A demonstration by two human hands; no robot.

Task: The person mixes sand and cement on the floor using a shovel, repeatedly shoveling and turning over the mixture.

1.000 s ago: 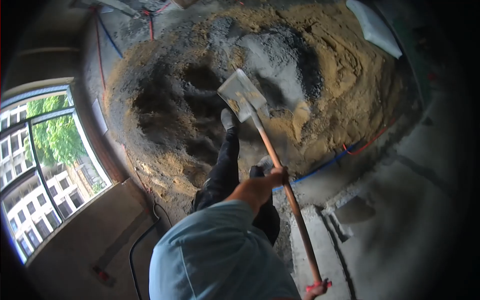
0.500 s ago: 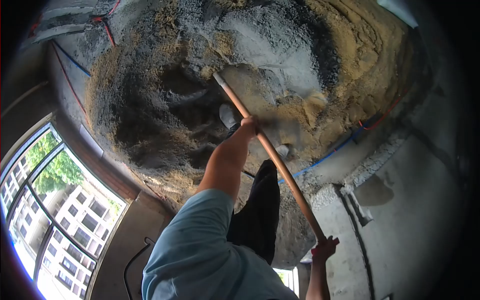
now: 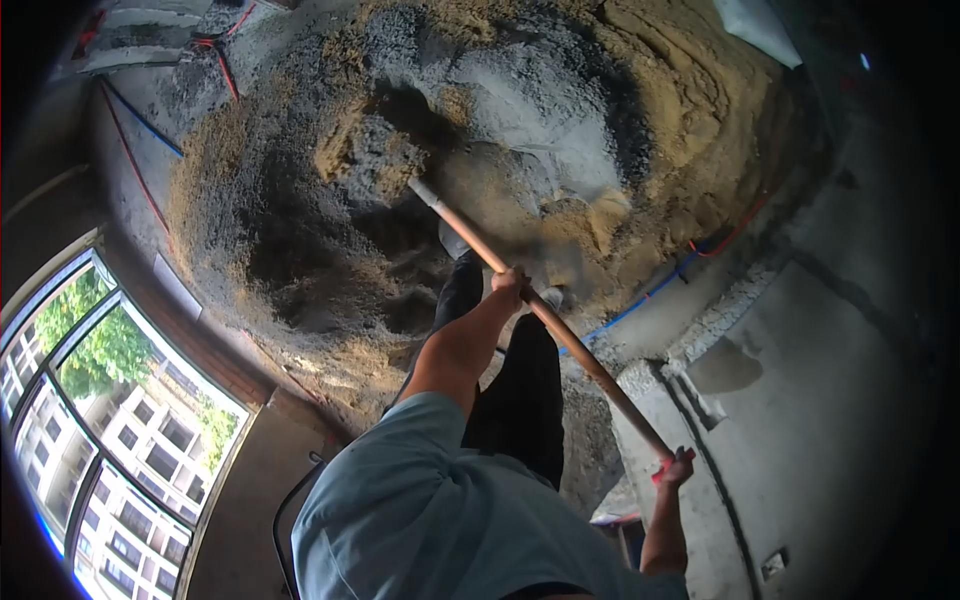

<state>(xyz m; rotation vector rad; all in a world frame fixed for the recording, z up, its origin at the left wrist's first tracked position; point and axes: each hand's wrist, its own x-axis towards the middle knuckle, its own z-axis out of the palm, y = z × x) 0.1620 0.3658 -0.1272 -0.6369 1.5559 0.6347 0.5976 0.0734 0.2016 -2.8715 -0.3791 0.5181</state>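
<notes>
A long wooden-handled shovel [image 3: 575, 330] slants across the view. Its blade is covered by a heaped load of sand and grey mix [image 3: 375, 160], lifted over the pile. Partway down the shaft, my left hand [image 3: 510, 286] is closed round the wood. My right hand [image 3: 675, 467] grips the handle's rear end, where something red or pink shows against the palm. Below the blade spreads a broad mound of dark grey and yellow sand [image 3: 290, 230]. A patch of pale grey powder [image 3: 540, 110] lies on its far side.
My shoes stand in the sand, one [image 3: 455, 240] by the shaft. Blue and red pipes [image 3: 640, 300] run along the floor at right and upper left. A bare concrete wall [image 3: 820, 400] is on the right, a large window [image 3: 130, 400] on the left.
The shovel blade has come up out of the dark hollow, now bearing a heap of mix. Both hands have shifted slightly right in view, my left lower and my right a little higher.
</notes>
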